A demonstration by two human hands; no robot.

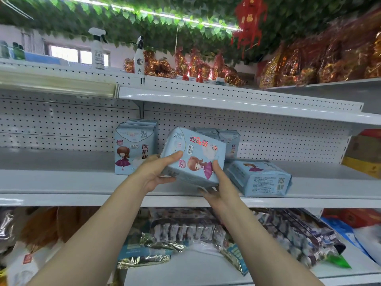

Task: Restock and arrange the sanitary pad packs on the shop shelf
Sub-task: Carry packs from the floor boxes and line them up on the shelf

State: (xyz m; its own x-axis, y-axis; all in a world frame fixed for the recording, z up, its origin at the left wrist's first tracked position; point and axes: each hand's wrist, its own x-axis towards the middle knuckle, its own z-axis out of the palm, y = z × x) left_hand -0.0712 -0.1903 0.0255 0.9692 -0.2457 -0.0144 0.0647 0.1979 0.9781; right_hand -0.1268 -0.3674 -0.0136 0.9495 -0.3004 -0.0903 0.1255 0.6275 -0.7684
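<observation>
Sanitary pad packs (132,153) sit mid-length on a white shop shelf (61,182) backed by perforated board. At centre, the held pack (195,153) is tilted, printed face toward the camera, above the shelf's front edge. The left hand (156,174) grips its lower left corner with the thumb across the face. The right hand (218,188) cups its bottom edge from below.

From the held pack, the standing row (134,141) is at 9 o'clock. The rear packs (228,141) are at 1 o'clock, apparently two side by side, though partly hidden. The fallen pack (259,176) lies flat at 4 o'clock.

Suggested handling: turn the held pack upright, face forward, and seat it in the gap between standing row and rear packs, flush with the row's front.

Obstacle: the fallen pack crowds the gap's right side and would be better stood up as well.

Surroundings: spray bottles (98,48) stand on the top shelf at 11 o'clock, and snack bags (206,230) fill the shelf below at 6 o'clock.
</observation>
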